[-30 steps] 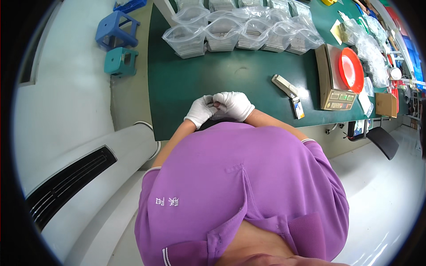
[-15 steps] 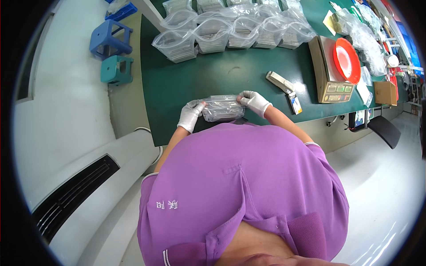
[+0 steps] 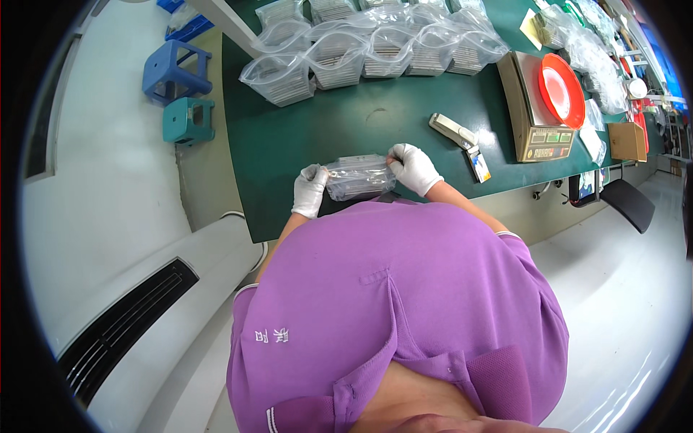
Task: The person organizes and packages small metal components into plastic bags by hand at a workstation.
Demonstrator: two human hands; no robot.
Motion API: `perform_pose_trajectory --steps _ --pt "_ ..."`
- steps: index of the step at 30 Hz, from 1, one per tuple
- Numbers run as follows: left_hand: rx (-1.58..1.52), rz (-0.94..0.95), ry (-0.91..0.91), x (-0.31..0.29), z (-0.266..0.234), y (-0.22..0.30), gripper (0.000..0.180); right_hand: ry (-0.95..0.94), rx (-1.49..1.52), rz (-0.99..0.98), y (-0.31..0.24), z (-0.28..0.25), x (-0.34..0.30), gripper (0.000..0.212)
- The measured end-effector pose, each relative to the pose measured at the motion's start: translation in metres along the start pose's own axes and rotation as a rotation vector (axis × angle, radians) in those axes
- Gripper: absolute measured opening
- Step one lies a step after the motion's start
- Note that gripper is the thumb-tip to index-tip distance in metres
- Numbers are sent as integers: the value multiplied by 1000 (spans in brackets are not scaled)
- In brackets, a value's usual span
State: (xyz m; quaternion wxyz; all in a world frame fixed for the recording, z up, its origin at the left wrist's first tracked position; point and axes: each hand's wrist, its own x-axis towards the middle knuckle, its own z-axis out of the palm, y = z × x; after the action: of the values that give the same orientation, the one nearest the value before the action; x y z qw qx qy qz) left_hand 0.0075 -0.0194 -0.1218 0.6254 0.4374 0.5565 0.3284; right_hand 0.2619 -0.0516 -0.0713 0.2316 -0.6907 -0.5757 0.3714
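A clear plastic bag (image 3: 359,178) with a stack of thin greyish strips inside lies at the table's near edge, in front of my body. My left hand (image 3: 310,190), in a white glove with bare fingertips, pinches the bag's left end. On the opposite end, my right hand (image 3: 413,169), gloved the same way, grips the bag's upper right corner between thumb and fingers. Something black shows under the bag, mostly covered. To the right of my right hand rests a pale handheld tool (image 3: 453,130) beside a small white, yellow and blue packet (image 3: 477,164).
Several filled clear bags (image 3: 334,61) stand in rows along the back of the green table (image 3: 289,130). A weighing scale (image 3: 535,137) with a red-rimmed plate (image 3: 561,91) sits at right, near a cardboard box (image 3: 626,141). Plastic stools (image 3: 188,120) stand left of the table.
Both hands keep hold of the bag's two ends. My right hand has turned slightly over its corner. The whole view has shifted a little.
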Motion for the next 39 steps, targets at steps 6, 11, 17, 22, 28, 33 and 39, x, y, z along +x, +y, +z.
perform_pose_trajectory --steps 6,11,17,22,28,33,39 --pt "227 116 -135 5 -9 25 15 -197 34 -23 -14 -19 2 14" --pt "296 110 -172 6 -10 37 14 -114 65 -72 -14 -14 2 13" --pt "148 53 -234 14 -2 43 8 -240 87 7 -24 -12 7 14" --pt "567 9 -408 16 -3 60 14 -180 -3 -45 -32 -12 4 15" --pt "374 47 -352 11 7 45 13 -196 -100 -158 -35 -12 7 14" --pt "335 14 -375 18 9 42 13 -136 -103 -204 -30 -4 11 14" --pt "383 12 -450 17 20 63 15 -167 -159 -244 -43 -1 13 13"
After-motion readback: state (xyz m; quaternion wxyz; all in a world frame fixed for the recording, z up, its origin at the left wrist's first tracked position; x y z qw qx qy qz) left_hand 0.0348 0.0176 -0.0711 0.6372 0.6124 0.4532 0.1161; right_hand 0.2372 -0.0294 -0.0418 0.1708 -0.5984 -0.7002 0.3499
